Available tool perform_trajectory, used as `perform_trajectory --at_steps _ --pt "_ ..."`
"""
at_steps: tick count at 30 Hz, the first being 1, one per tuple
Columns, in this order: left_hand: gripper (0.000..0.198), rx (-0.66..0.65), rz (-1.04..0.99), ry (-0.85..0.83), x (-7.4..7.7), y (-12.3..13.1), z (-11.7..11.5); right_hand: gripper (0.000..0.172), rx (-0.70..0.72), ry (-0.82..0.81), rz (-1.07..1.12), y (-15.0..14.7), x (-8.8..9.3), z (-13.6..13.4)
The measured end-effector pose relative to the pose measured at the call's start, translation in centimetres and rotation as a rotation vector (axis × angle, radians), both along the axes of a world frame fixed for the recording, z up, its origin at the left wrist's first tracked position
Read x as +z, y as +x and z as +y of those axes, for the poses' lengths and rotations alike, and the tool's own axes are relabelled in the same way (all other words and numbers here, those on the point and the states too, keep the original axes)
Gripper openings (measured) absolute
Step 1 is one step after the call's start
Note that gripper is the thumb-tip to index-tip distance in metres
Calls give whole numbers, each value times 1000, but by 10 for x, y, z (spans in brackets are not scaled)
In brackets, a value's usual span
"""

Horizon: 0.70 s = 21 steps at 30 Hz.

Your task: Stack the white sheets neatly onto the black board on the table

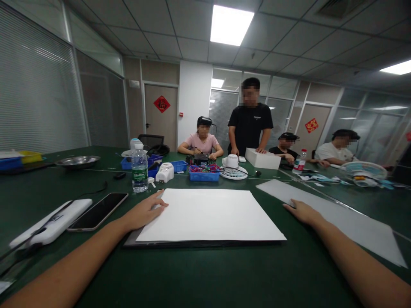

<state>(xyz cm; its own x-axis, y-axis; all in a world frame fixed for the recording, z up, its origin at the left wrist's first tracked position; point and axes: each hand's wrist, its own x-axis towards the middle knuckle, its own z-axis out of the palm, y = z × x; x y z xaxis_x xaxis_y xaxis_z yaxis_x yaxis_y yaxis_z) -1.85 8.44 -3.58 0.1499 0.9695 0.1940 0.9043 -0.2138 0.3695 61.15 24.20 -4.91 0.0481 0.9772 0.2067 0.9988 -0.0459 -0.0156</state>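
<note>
A large white sheet (210, 214) lies flat on a dark board in front of me on the green table (205, 278). My left hand (144, 211) rests at the sheet's left edge, fingers stretched out and touching it, holding nothing. My right hand (303, 211) lies flat on the table to the right of the sheet, fingers extended onto the near end of a long grey sheet (337, 218).
A black phone (98, 211) and a white power bank (53, 224) lie at my left. A water bottle (139, 169), blue trays (204, 173), small white fans (233, 167) and a white box (262, 158) stand farther back. Several people sit or stand across the table.
</note>
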Motion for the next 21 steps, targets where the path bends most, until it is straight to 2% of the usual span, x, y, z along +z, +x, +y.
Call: perform_trajectory --at_steps 3,6,9,13,15,17,21 --pt "42 29 -13 35 -2 0 2 55 -19 -18 -37 10 -2 5" --pt "39 26 -13 43 -4 -1 2 43 -25 5 -81 1 3 1" --pt "43 14 -12 36 -4 -4 2 30 -47 84 -122 -19 13 -11" --pt "50 6 -19 22 -5 -7 3 34 -16 227 -165 -62 31 -36" --pt "52 4 -25 20 -7 -8 4 37 57 278 -185 -91 37 -51" --pt "52 9 -32 20 -9 -10 4 36 190 290 -208 -123 39 -69" --pt "61 41 -52 27 -12 -9 4 28 598 205 -243 -184 37 -113"
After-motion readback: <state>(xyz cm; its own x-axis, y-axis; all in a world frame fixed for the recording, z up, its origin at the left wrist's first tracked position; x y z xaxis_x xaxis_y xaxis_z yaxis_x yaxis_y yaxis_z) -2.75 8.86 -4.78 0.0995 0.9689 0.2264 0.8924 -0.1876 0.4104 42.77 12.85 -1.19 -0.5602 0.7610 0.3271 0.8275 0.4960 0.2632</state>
